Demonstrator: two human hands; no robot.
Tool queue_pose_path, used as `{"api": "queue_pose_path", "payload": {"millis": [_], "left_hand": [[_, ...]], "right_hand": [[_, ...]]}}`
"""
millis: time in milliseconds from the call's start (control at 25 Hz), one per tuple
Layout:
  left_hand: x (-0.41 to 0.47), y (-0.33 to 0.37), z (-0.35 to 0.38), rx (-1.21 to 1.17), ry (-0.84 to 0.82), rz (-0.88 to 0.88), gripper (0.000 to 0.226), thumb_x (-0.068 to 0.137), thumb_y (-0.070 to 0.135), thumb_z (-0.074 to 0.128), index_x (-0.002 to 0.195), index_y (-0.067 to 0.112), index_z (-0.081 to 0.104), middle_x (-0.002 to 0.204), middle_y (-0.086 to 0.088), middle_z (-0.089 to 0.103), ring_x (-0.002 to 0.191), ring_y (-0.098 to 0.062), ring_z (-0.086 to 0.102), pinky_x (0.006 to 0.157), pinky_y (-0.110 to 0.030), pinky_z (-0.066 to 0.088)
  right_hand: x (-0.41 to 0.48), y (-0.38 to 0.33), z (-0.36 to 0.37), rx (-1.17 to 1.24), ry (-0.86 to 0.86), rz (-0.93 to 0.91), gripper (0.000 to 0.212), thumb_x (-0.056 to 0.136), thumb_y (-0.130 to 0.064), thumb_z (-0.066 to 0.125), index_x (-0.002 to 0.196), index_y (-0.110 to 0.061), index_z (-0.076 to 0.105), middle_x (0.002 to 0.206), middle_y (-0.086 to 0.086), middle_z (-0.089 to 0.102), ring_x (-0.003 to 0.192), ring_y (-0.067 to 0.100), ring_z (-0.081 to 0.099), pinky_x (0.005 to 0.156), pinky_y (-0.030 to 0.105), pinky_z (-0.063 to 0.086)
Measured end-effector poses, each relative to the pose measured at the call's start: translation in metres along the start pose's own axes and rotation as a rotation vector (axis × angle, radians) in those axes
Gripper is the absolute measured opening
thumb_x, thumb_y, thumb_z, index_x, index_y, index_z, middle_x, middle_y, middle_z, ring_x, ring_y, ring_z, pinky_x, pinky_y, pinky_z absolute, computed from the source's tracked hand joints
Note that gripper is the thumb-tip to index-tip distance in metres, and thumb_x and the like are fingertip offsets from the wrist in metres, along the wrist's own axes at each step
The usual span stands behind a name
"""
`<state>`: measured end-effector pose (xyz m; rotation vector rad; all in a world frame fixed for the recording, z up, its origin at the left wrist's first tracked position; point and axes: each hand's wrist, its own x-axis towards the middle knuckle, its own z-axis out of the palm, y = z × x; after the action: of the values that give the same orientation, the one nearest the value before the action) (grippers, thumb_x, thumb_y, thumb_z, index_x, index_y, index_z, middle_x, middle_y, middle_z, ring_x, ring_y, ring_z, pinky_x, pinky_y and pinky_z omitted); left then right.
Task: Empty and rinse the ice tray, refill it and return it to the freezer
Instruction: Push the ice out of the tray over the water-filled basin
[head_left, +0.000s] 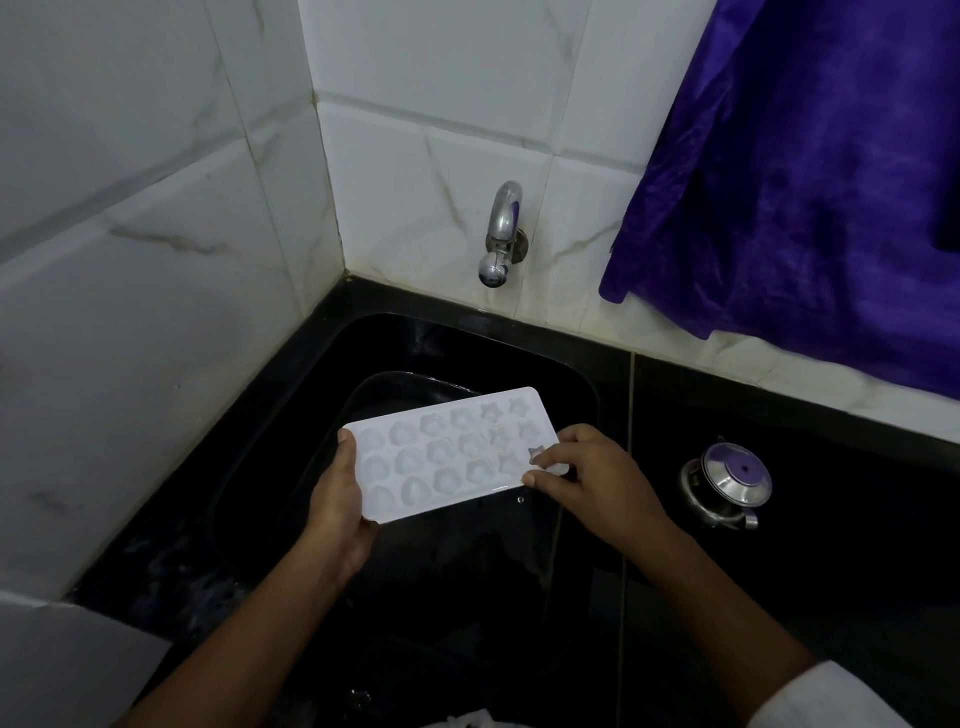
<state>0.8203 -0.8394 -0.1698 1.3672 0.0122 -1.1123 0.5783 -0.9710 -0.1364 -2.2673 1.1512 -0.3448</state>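
A white ice tray (447, 452) with heart- and star-shaped cells is held level over the black sink (582, 395). My left hand (340, 512) grips its near-left end, thumb on the top rim and fingers underneath. My right hand (592, 475) pinches the tray's right end with its fingertips on the rim. The cells face up; I cannot tell whether ice or water lies in them. A chrome tap (501, 234) juts from the tiled wall above the sink, with no water running from it.
A clear glass dish (363, 400) sits in the sink beneath the tray. A small steel pot with a lid (727, 486) stands on the black counter at the right. A purple cloth (810, 171) hangs at the upper right. White tiled walls close the corner on the left and behind.
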Motion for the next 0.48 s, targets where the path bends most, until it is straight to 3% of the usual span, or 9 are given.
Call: {"api": "queue_pose_path", "payload": {"millis": [200,360,480], "left_hand": [[0.001,0.0,0.002,-0.003,0.0,0.005,0.061,0.106,0.062,0.037,0.127,0.015,0.07,0.116,-0.01,0.08,0.105,-0.032,0.077,0.091,-0.049,0.059],[-0.002,-0.003,0.003,0.015,0.003,0.0,0.057,0.108,0.059,0.036,0.12,0.017,0.072,0.107,-0.007,0.082,0.099,-0.029,0.078,0.082,-0.044,0.059],[-0.002,-0.006,0.002,0.033,0.007,0.001,0.056,0.108,0.059,0.036,0.118,0.018,0.073,0.105,-0.006,0.082,0.097,-0.028,0.079,0.086,-0.045,0.059]], "right_hand": [[0.002,-0.005,0.005,0.157,0.004,0.084,0.01,0.083,-0.026,0.084,0.085,-0.025,0.075,0.11,-0.015,0.059,0.097,-0.015,0.06,0.083,0.01,0.044],[0.005,-0.008,0.009,0.085,-0.137,0.158,0.011,0.093,-0.027,0.074,0.1,-0.019,0.073,0.123,-0.007,0.048,0.112,0.001,0.057,0.104,0.028,0.048],[0.003,-0.009,0.011,-0.02,-0.198,0.157,0.021,0.097,-0.034,0.066,0.104,-0.015,0.073,0.126,-0.006,0.045,0.117,0.002,0.055,0.104,0.031,0.048]]}}
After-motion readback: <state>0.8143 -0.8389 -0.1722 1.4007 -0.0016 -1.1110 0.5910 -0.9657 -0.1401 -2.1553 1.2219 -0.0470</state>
